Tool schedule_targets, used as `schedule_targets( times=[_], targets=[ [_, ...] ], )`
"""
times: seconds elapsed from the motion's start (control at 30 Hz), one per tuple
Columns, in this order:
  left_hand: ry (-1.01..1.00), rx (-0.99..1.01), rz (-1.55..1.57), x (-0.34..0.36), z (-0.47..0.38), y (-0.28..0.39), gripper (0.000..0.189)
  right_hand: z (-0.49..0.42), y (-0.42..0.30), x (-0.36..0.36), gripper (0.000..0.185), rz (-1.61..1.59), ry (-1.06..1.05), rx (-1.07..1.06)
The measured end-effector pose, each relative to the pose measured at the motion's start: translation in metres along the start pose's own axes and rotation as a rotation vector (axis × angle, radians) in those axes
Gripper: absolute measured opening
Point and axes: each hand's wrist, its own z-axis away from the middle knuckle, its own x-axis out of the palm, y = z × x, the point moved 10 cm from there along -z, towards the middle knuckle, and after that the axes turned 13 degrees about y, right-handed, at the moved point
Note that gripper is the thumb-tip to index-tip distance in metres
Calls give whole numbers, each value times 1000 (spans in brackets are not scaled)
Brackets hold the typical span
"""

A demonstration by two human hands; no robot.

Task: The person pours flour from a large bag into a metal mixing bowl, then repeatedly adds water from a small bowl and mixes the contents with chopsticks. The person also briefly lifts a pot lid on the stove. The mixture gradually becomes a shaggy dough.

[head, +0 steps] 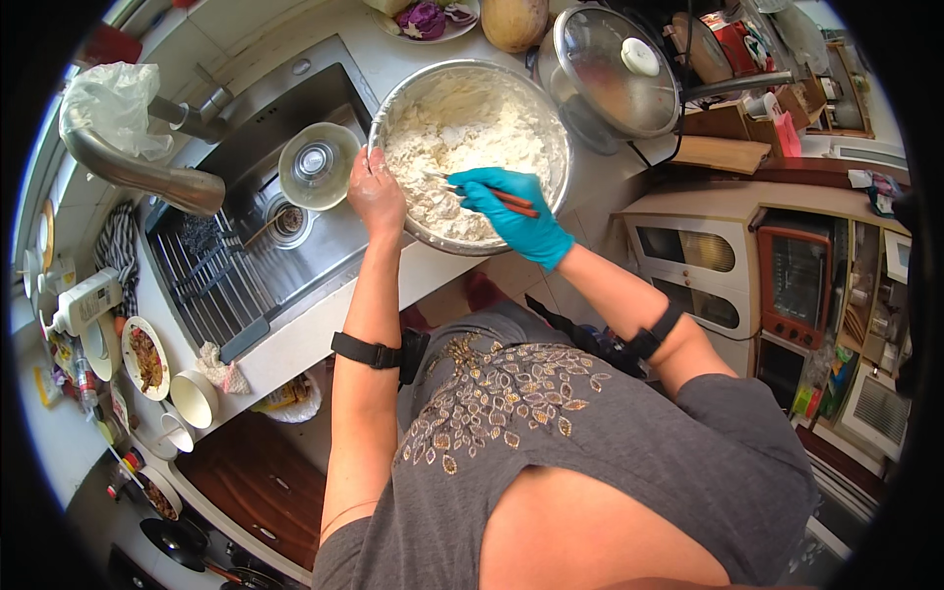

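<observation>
A large metal mixing bowl [566, 171] stands at the counter's front edge and holds shaggy, floury dough [442, 155]. My bare left hand [377, 193], dusted with flour, grips the bowl's left rim. Inside the bowl, my right hand [512, 214] wears a turquoise glove and is closed around a pair of reddish-brown chopsticks [522, 205]. Their pale tips reach into the dough near the bowl's middle. Just left of my left hand, a smaller bowl [293, 177] sits in the sink, with a round, shiny base or dish in its centre.
The steel sink [317, 254] has a roll-up drying rack [214, 273] across it and a curved faucet [147, 177] with a plastic bag. Behind the mixing bowl stand a glass-lidded pan [612, 81], a melon-like fruit [514, 22] and a plate of purple cabbage [424, 21]. Dishes [146, 358] line the left counter.
</observation>
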Motion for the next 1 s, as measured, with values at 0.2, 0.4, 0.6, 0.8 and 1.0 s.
schedule_targets(
  times=[0.2,0.4,0.6,0.8,1.0],
  targets=[
    [18,25,0,-4,0,6,40,-45,6,-21,23,491,-36,-242],
    [37,7,-9,-5,-2,3,39,-28,-18,-97,19,191,190,-155],
    [9,1,-8,-2,1,3,38,-32,15,-106,17,203,376,-170],
    [29,0,10,-6,-1,10,37,-61,45,-37,20,-181,237,130],
    [43,33,-35,-9,-3,15,35,-24,7,-11,20,-110,0,50]
  ],
)
